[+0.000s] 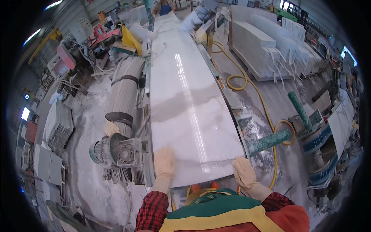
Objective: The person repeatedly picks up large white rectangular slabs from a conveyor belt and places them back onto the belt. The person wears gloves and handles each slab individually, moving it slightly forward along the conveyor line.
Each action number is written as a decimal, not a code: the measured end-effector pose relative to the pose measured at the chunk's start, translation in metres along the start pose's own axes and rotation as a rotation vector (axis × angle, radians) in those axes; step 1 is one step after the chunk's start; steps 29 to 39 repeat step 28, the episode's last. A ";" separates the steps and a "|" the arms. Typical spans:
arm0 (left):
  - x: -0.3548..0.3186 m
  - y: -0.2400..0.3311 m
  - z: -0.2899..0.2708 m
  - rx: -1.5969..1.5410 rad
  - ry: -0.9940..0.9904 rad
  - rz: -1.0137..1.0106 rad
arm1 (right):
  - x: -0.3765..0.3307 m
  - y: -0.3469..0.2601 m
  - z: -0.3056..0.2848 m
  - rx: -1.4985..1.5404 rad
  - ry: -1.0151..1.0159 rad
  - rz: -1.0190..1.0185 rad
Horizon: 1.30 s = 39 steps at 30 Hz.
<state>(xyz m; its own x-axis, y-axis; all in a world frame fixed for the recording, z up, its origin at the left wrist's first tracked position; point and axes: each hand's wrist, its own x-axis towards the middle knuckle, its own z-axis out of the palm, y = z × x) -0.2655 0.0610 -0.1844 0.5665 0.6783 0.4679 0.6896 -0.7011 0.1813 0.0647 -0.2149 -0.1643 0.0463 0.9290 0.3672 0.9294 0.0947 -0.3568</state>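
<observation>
A long, polished white stone slab (185, 127) with grey-beige bands stretches away from me on a narrow roller-type stand. Pale work gloves cover both hands. My left hand (164, 162) rests on the slab's near left corner, its fingers laid forward on the surface. At the near right corner, my right hand (244, 173) is closed over the slab's edge; the undersides of its fingers are hidden. Light strips reflect along the glossy top.
A motor with gearbox (123, 152) juts out left, below a strapped roll of slats (123, 91) and a loose glove (111, 127). Right are green posts (268, 142), a yellow hose (266, 108) and stacked stone blocks (259, 50). Another person (164, 7) stands at the far end.
</observation>
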 end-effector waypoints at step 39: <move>0.001 0.017 -0.030 -0.043 -0.265 -0.110 | 0.307 0.142 0.084 -0.112 -0.111 0.165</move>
